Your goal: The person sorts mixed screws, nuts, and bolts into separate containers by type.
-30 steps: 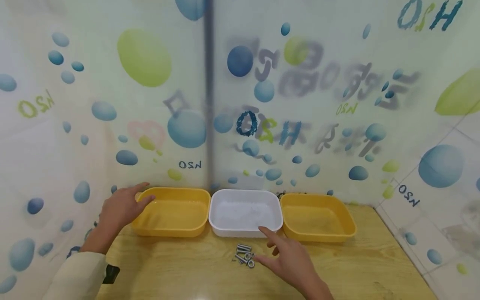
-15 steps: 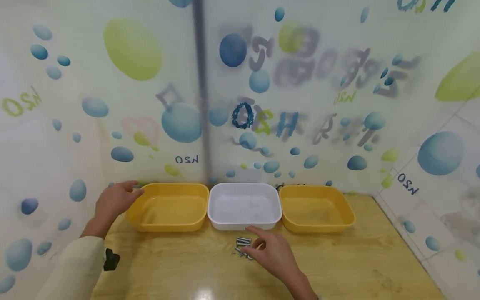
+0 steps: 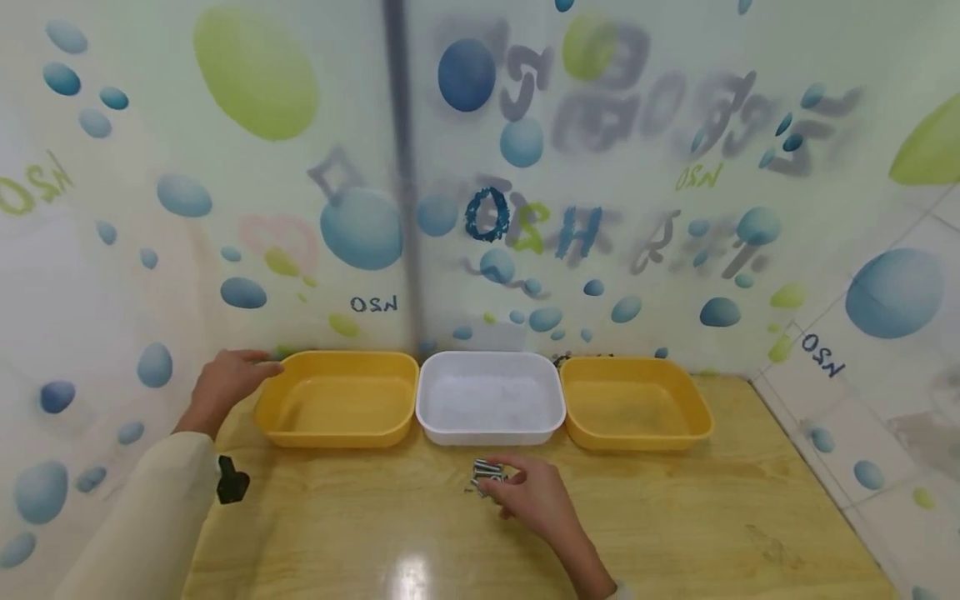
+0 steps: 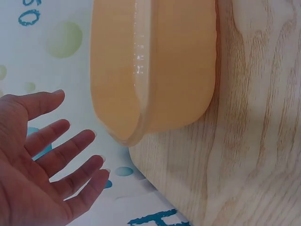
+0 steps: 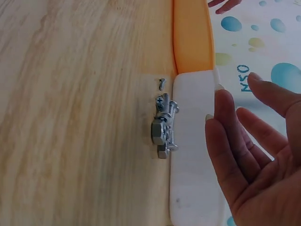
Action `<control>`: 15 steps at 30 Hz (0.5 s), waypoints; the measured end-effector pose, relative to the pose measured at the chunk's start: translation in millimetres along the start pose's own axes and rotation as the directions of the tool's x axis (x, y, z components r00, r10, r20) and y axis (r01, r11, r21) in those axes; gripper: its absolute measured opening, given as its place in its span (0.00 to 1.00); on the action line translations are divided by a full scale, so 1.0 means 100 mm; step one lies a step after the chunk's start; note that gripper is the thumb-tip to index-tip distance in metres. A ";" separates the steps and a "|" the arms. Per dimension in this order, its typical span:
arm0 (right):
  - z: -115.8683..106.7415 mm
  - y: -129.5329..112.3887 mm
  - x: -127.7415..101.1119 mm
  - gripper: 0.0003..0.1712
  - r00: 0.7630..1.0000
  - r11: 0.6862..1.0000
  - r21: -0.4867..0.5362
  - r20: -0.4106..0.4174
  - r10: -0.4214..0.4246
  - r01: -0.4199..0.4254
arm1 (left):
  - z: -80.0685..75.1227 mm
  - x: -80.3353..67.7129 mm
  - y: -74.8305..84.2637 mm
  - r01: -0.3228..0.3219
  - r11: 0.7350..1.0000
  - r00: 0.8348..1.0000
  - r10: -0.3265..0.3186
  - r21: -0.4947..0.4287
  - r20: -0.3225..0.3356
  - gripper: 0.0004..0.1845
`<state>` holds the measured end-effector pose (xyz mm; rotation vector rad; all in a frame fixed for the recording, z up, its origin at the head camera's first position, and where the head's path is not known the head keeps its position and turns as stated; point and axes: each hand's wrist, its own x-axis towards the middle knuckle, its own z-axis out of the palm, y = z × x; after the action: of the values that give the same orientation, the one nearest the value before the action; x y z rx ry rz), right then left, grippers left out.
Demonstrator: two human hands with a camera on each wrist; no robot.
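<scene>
A small pile of metal bolts (image 3: 487, 470) and nuts lies on the wooden table in front of the white tray (image 3: 491, 437). My right hand (image 3: 536, 497) hovers over the right side of that pile and hides part of it. In the right wrist view its fingers are spread loosely with nothing between them, apart from the hex nut (image 5: 159, 133) and a tiny screw (image 5: 162, 84). Beside the left end of the left yellow tray (image 3: 337, 438) is my left hand (image 3: 227, 383). The left wrist view shows its fingers (image 4: 77, 147) spread and holding nothing, a little off the rim.
A second yellow tray (image 3: 637, 442) stands right of the white one, the three in a row against the patterned curtain (image 3: 360, 229). A dark object (image 3: 232, 481) shows by my left sleeve (image 3: 150, 508). The table (image 3: 337, 533) ends at a tiled wall on the right.
My right hand has moved left and down over the bolts and nuts, its thumb and fingers drawing closer together. The left hand stays by the yellow tray. The head view has tilted.
</scene>
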<state>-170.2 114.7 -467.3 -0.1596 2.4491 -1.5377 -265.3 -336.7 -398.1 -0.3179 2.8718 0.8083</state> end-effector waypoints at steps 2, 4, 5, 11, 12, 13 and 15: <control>0.02 0.03 0.02 0.24 1.000 1.000 0.019 -0.005 0.009 -0.009 | 0.00 0.00 0.00 0.013 1.000 1.000 -0.013 -0.017 0.025 0.38; 0.04 0.06 0.04 0.24 1.000 0.999 0.034 -0.011 0.023 -0.023 | 0.00 0.00 0.01 0.028 0.999 0.998 -0.026 -0.036 0.050 0.38; 0.05 0.07 0.05 0.23 0.999 0.999 0.042 -0.015 0.030 -0.029 | 0.01 0.00 0.01 0.030 0.999 0.998 -0.027 -0.039 0.061 0.38; 0.13 0.19 0.10 0.16 0.998 0.998 0.051 -0.028 0.048 -0.046 | 0.08 0.08 -0.07 0.097 0.983 0.988 -0.076 -0.158 0.133 0.37; 0.14 0.21 0.10 0.15 0.999 0.998 0.046 -0.029 0.046 -0.044 | 0.10 0.11 -0.08 0.125 0.972 0.985 -0.097 -0.199 0.145 0.37; 0.15 0.22 0.10 0.14 0.999 0.998 0.039 -0.032 0.043 -0.042 | 0.11 0.13 -0.08 0.152 0.960 0.981 -0.118 -0.234 0.153 0.36; 0.17 0.24 0.11 0.14 0.998 0.999 0.036 -0.042 0.040 -0.039 | 0.14 0.17 -0.08 0.211 0.932 0.972 -0.168 -0.296 0.164 0.33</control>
<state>-175.4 108.2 -497.6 -0.0720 2.4408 -1.5822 -278.2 -338.6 -417.6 -0.5448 2.5336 1.1948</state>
